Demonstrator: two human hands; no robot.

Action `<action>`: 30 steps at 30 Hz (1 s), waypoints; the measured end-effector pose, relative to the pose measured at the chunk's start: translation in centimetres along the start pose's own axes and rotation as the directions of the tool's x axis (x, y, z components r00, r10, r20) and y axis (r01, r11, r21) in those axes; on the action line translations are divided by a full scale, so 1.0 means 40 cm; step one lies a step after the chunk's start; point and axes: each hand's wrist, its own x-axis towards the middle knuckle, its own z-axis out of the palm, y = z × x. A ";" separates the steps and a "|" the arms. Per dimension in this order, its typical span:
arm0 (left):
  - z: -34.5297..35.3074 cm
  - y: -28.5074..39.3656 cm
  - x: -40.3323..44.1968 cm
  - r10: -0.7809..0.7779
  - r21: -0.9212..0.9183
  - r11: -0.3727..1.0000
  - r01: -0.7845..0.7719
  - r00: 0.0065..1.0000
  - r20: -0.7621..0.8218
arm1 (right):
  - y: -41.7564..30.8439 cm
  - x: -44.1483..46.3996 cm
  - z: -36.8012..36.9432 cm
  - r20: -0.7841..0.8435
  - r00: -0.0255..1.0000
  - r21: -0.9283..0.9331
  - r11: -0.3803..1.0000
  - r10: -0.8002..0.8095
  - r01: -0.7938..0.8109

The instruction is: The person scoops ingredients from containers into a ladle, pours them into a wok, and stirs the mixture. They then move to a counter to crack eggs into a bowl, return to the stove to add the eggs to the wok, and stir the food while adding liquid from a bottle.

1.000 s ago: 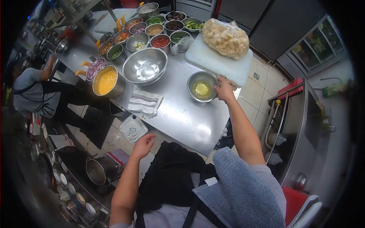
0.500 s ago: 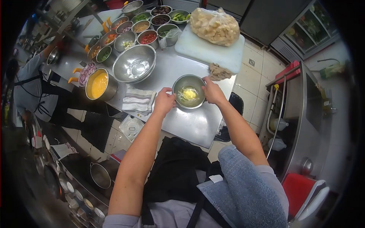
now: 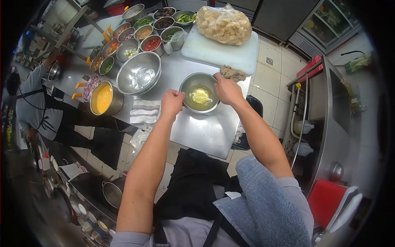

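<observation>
A steel mixing bowl [image 3: 190, 84] sits near the front of the steel table, with a shiny, pale yellow liquid [image 3: 200, 97] pooled in its bottom. My left hand [image 3: 171, 103] is closed at the bowl's left rim, its thumb and fingertips pinched there. On the opposite side, my right hand [image 3: 227, 89] grips the upper right rim, with its fingers partly hidden. Just behind the right hand lies a wet, grey-brown crumpled lump [image 3: 233, 73]. A striped folded cloth [image 3: 144, 112] lies left of my left hand.
A perforated steel bowl [image 3: 140, 72] and a pot of orange-yellow liquid [image 3: 103, 99] stand left. Several bowls of cut vegetables fill the back left. A bag of pale chunks [image 3: 223, 25] rests on a white cutting board [image 3: 218, 53]. Another person [image 3: 33, 99] stands far left.
The view has shifted slightly. The liquid's bright patch in the bowl has changed shape, and its white streaks are less distinct. Both hands stay at the rim, with the left fingers more tightly curled.
</observation>
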 end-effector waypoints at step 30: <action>-0.447 0.078 -0.188 -0.009 -0.543 0.840 0.004 1.000 -0.007 | 0.087 -0.102 0.132 0.159 0.938 0.256 0.930 -0.308 0.262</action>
